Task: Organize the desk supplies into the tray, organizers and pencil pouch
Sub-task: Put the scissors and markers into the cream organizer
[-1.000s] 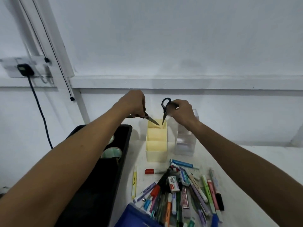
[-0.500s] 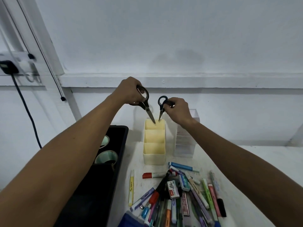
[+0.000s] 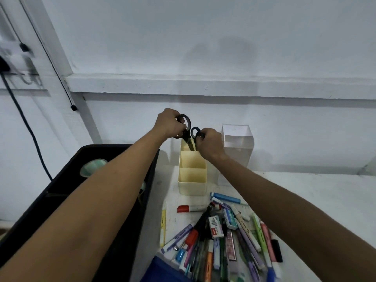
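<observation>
My left hand [image 3: 169, 123] grips the black handles of a pair of scissors [image 3: 186, 127]. Its blades point down into the rear compartment of the cream three-part organizer [image 3: 192, 186]. My right hand [image 3: 209, 142] pinches the handle of a second, smaller pair of black scissors [image 3: 195, 132], whose blades also reach into that rear compartment. Both hands hover just above the organizer's back edge, almost touching each other. The blade tips are hidden inside the organizer.
A clear plastic organizer [image 3: 238, 145] stands right of the cream one. The black tray [image 3: 95, 153] on the left holds tape rolls [image 3: 92, 167]. Several pens, markers and staple boxes [image 3: 217, 235] are heaped in front, with a blue pouch [image 3: 162, 271] at the bottom edge.
Both hands have come down and closer together, and the two pairs of scissors have turned upright and dropped blade-first into the organizer's rear compartment.
</observation>
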Demonstrator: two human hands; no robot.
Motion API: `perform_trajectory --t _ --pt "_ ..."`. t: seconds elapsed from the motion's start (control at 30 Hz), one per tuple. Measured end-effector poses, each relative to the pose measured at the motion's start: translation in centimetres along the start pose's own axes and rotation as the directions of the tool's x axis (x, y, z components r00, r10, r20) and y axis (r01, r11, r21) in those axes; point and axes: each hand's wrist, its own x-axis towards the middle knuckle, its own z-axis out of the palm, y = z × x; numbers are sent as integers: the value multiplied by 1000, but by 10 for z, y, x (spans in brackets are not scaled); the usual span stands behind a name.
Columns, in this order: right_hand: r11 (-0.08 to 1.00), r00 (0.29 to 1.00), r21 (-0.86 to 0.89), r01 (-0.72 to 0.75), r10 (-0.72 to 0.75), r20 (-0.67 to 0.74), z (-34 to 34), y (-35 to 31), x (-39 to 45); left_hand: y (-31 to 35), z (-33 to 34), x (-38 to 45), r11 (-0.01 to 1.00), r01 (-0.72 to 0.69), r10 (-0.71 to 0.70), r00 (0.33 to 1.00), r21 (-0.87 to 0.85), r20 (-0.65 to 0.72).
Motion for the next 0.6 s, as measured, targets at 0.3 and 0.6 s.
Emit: perform_trajectory --t 0.3,0.6 --pt "996 996 50 -70 68 52 13 10 -6 -20 17 -4 982 149 -145 989 -115 41" --pt "996 982 29 -83 77 172 15 13 -12 -17 13 -18 977 201 -183 961 -72 206"
